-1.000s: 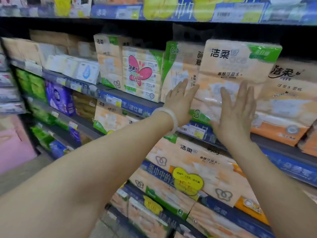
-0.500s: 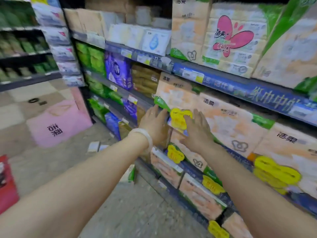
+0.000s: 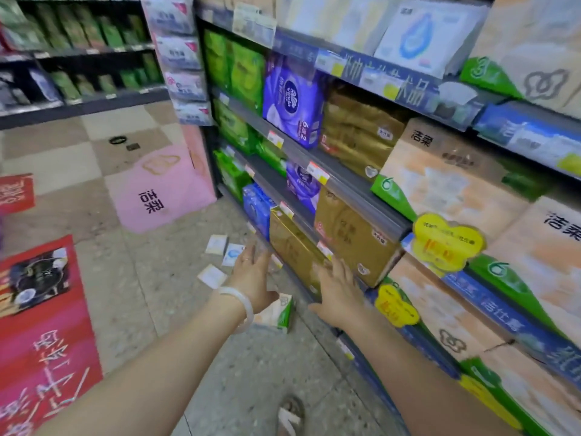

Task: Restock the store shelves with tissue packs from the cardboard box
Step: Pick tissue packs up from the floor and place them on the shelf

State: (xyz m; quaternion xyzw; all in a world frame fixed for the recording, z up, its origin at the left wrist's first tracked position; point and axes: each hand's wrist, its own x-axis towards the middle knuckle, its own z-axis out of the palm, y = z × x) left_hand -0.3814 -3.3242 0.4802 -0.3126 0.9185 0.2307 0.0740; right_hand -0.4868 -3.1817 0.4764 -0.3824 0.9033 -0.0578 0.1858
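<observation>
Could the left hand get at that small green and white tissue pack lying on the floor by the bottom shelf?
Probably yes. The left hand is open, holds nothing and hovers just above the small tissue pack on the floor. Nothing lies between them; the shelf edge stands beside the pack, not over it.

Speckled tile floor [image 3: 151, 297]; pink floor sticker [image 3: 157, 187], red floor sticker [image 3: 44, 335]; rear shelving [image 3: 78, 102] w/ green stock, blurry.

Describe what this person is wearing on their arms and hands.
Both forearms are bare, with no sleeves in view. The left hand has a smooth, pale whitish bangle round its wrist and a thin ring on one finger. The right hand shows no ring, band or glove.
</observation>
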